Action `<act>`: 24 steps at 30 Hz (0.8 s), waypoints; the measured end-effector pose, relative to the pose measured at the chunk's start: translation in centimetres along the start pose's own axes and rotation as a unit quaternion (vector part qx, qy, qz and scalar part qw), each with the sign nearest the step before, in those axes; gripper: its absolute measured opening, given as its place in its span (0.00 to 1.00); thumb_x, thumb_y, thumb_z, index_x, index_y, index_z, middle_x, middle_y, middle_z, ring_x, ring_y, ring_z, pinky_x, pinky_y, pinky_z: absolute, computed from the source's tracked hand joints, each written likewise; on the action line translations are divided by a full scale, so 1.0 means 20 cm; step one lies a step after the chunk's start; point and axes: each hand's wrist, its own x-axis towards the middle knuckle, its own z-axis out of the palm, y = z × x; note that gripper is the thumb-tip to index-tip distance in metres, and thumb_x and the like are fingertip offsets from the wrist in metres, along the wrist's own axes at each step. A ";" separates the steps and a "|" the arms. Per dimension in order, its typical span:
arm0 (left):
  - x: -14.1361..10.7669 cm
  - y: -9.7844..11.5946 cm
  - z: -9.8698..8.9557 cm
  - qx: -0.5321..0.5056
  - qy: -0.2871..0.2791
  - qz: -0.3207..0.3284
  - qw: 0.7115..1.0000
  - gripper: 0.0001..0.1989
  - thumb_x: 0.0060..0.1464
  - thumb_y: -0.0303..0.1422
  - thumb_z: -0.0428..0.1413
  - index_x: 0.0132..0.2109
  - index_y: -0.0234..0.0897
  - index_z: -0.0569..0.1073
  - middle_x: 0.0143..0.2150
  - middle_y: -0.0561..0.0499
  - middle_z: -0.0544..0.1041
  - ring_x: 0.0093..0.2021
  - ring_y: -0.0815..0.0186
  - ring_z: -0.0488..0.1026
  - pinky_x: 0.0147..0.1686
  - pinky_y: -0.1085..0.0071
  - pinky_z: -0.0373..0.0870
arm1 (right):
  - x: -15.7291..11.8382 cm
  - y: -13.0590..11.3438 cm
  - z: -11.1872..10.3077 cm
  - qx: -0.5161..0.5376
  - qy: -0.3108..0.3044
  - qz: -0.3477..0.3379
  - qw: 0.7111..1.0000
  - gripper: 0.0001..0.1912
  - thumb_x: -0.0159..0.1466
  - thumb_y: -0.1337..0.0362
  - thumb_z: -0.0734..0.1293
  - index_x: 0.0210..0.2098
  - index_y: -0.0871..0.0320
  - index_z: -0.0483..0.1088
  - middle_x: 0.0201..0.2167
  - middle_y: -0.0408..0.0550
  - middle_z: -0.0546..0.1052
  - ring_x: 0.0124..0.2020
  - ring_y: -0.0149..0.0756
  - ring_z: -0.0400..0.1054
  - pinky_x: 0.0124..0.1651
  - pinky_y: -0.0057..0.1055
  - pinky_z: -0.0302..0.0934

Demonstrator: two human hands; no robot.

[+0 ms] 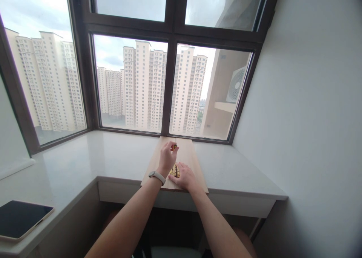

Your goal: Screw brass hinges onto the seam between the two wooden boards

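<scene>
My left hand (167, 156), with a pale band on its wrist, is raised over the light wooden board (154, 171). Its thumb and fingers pinch a small yellow-and-black piece (175, 147) that looks like a battery. Below and nearer to me, a cluster of similar yellow-and-black pieces (174, 170) sits on the board. My right hand (186, 176) curls round the right side of this cluster, thumb at the near side and fingers at the far side. Part of the cluster is hidden behind that hand.
The board lies on a white windowsill counter (121, 156) and reaches toward the window frame (166, 84). A tablet (24, 218) rests on the counter at the lower left. On the right rises a white wall (305, 99). A seam runs lengthwise down the board.
</scene>
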 end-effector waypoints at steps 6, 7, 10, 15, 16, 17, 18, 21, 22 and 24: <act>0.00 0.01 0.00 -0.005 -0.016 -0.014 1.000 0.07 0.67 0.30 0.54 0.50 0.41 0.74 0.45 0.45 0.79 0.42 0.61 0.79 0.43 0.62 0.81 | 0.00 0.00 0.01 0.002 0.002 0.000 1.000 0.39 0.60 0.45 0.70 0.66 0.55 0.65 0.66 0.58 0.68 0.66 0.53 0.61 0.68 0.44 0.53; 0.00 0.01 0.00 -0.003 -0.017 -0.012 1.000 0.07 0.67 0.31 0.54 0.50 0.41 0.75 0.46 0.45 0.79 0.42 0.61 0.79 0.43 0.62 0.80 | 0.00 0.00 0.01 0.002 0.002 -0.001 1.000 0.39 0.60 0.44 0.70 0.66 0.55 0.65 0.66 0.58 0.68 0.66 0.53 0.61 0.68 0.44 0.53; 0.00 0.02 -0.02 0.008 -0.017 0.003 1.000 0.06 0.65 0.33 0.57 0.48 0.41 0.75 0.47 0.45 0.78 0.42 0.61 0.79 0.43 0.62 0.80 | 0.00 0.01 0.01 0.002 0.001 -0.003 1.000 0.40 0.60 0.44 0.69 0.67 0.55 0.64 0.66 0.58 0.68 0.66 0.53 0.61 0.68 0.44 0.53; 0.00 0.02 -0.02 0.024 -0.012 0.005 1.000 0.07 0.61 0.35 0.63 0.44 0.41 0.76 0.45 0.47 0.76 0.37 0.64 0.77 0.39 0.64 0.79 | 0.00 0.01 0.01 0.002 0.000 0.000 1.000 0.40 0.60 0.44 0.70 0.68 0.54 0.64 0.67 0.57 0.67 0.67 0.53 0.60 0.69 0.44 0.52; 0.00 0.02 -0.02 0.025 -0.011 0.001 1.000 0.06 0.61 0.34 0.62 0.44 0.41 0.76 0.44 0.47 0.76 0.36 0.64 0.77 0.39 0.65 0.79 | 0.00 0.01 0.02 0.002 0.002 0.000 1.000 0.41 0.60 0.44 0.70 0.68 0.54 0.64 0.67 0.57 0.67 0.67 0.53 0.60 0.69 0.44 0.51; 0.00 0.02 -0.02 0.025 -0.008 -0.002 1.000 0.05 0.61 0.34 0.62 0.44 0.41 0.76 0.43 0.47 0.76 0.36 0.65 0.77 0.39 0.65 0.79 | 0.00 0.02 0.02 0.002 0.004 -0.001 1.000 0.41 0.60 0.44 0.70 0.68 0.54 0.63 0.67 0.57 0.67 0.67 0.53 0.60 0.69 0.44 0.51; 0.00 0.01 -0.02 0.026 -0.006 -0.005 1.000 0.05 0.62 0.33 0.61 0.44 0.41 0.76 0.43 0.47 0.76 0.36 0.65 0.77 0.39 0.65 0.79 | 0.00 0.02 0.02 0.002 0.006 -0.002 1.000 0.41 0.60 0.45 0.70 0.68 0.53 0.63 0.67 0.57 0.67 0.67 0.52 0.60 0.69 0.44 0.51; 0.00 0.01 -0.02 0.028 -0.005 -0.009 1.000 0.05 0.62 0.33 0.61 0.45 0.41 0.77 0.42 0.47 0.76 0.37 0.63 0.77 0.40 0.64 0.78 | 0.00 0.02 0.02 0.002 0.011 -0.006 1.000 0.40 0.60 0.45 0.70 0.68 0.53 0.64 0.67 0.57 0.67 0.67 0.52 0.60 0.69 0.44 0.52; 0.00 0.01 -0.02 0.028 -0.006 -0.010 1.000 0.06 0.62 0.33 0.60 0.46 0.41 0.77 0.42 0.47 0.77 0.37 0.63 0.77 0.40 0.64 0.78 | 0.00 0.02 0.02 0.002 0.011 -0.007 1.000 0.40 0.60 0.45 0.70 0.67 0.54 0.64 0.67 0.57 0.67 0.67 0.52 0.60 0.68 0.44 0.52; 0.00 0.00 -0.02 0.027 -0.010 -0.013 1.000 0.07 0.63 0.33 0.59 0.48 0.41 0.77 0.42 0.47 0.77 0.38 0.63 0.78 0.41 0.64 0.79 | 0.00 0.02 0.02 0.003 0.009 -0.007 1.000 0.40 0.60 0.45 0.71 0.67 0.54 0.64 0.66 0.57 0.67 0.66 0.52 0.61 0.68 0.44 0.53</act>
